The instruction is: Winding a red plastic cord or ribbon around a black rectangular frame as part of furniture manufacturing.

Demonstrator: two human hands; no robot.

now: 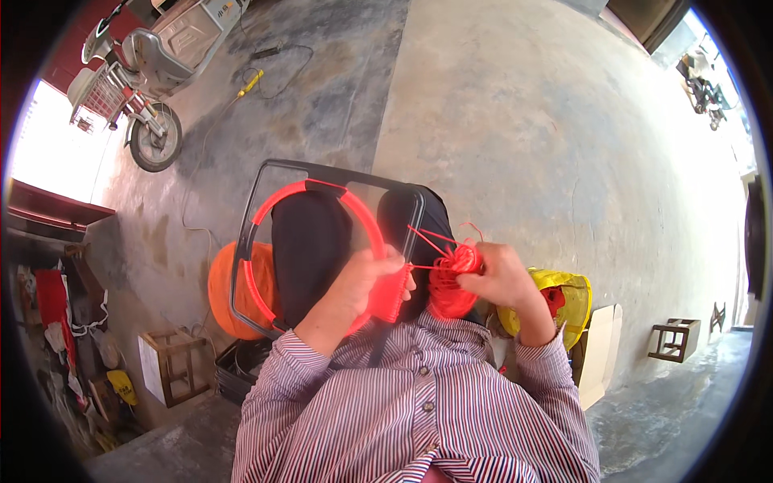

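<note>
A black rounded rectangular frame (366,175) rests across my lap, with a ring wrapped in red cord (278,196) inside it. My left hand (358,282) is closed around the ring's right side, next to the frame's side bar. Below those fingers hangs a dense red woven band (390,299). My right hand (503,278) grips a loose bundle of red cord (451,291) beside the frame. Taut strands run from the bundle to the frame's right bar. The palm sides of both hands are hidden.
An orange rounded thing (228,294) sits by my left leg, a yellow bag (578,302) with red contents by my right. Small wooden stools (173,370) stand on either side. A scooter (149,97) is parked far left; a cable with a yellow piece (251,83) crosses the floor.
</note>
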